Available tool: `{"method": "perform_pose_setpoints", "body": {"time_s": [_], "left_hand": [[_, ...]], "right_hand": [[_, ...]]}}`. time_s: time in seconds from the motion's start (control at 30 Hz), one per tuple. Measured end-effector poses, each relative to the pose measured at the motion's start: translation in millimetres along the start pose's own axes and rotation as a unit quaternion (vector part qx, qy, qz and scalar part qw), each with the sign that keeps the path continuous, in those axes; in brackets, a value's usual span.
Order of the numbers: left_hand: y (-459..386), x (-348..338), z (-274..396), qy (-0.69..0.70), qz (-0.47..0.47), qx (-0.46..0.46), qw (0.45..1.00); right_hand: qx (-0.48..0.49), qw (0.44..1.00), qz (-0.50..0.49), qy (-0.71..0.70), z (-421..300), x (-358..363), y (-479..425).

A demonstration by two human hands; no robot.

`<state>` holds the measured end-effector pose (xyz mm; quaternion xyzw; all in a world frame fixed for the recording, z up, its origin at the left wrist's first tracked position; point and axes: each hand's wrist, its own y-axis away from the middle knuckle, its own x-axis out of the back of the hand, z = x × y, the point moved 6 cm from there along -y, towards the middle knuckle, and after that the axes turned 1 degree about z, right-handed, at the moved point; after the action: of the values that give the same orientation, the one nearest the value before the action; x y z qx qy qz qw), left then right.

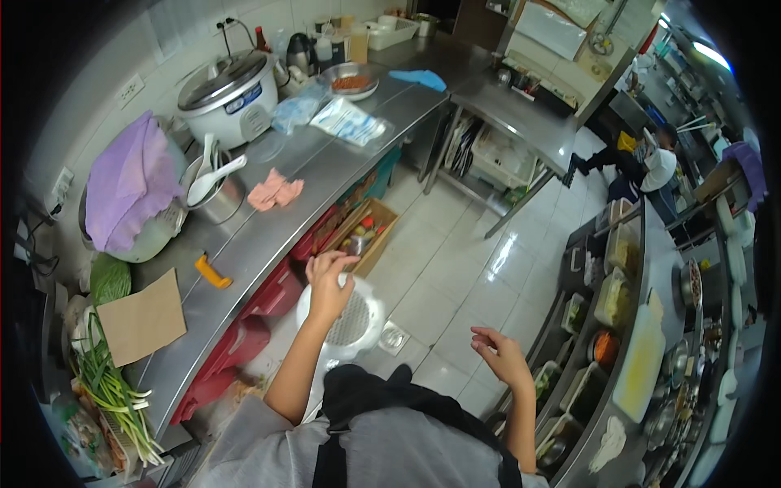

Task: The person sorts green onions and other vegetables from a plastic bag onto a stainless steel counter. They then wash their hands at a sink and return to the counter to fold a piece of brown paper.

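Observation:
My left hand is raised with fingers apart and bent, holding nothing, above a white plastic stool on the floor. My right hand is also empty, its fingers apart, over the tiles left of the food containers. On the steel counter at left are an orange-yellow peeler or handle-like tool, a pink cloth, a piece of brown cardboard and a bunch of green onions. White spoons stand in a steel pot. A purple cloth covers a large cooker.
Red bins and a wooden crate stand under the left counter. A steel table is ahead. At right, a counter holds food tubs and a cutting board. Another person sits or crouches at far right.

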<state>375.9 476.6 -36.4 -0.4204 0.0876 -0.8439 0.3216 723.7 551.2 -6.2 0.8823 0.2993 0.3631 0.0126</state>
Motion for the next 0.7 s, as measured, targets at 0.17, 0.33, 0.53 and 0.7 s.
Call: {"method": "perform_pose_setpoints", "body": {"time_s": [0.17, 0.33, 0.53, 0.7], "left_hand": [[-80, -62, 71, 0.026, -0.010, -0.062, 0.998], [-123, -133, 52, 0.055, -0.066, 0.032, 0.996], [-182, -265, -8, 0.201, -0.110, 0.094, 0.969], [-324, -308, 82, 0.184, -0.213, -0.037, 0.959]], "right_hand": [[0.035, 0.998, 0.022, -0.044, 12, 30, -67], [0.130, 0.971, -0.159, -0.122, 6, 23, -143], [0.167, 0.970, -0.163, -0.072, 4, 83, -306], [0.204, 0.973, -0.094, -0.049, -53, 184, -446]]}}
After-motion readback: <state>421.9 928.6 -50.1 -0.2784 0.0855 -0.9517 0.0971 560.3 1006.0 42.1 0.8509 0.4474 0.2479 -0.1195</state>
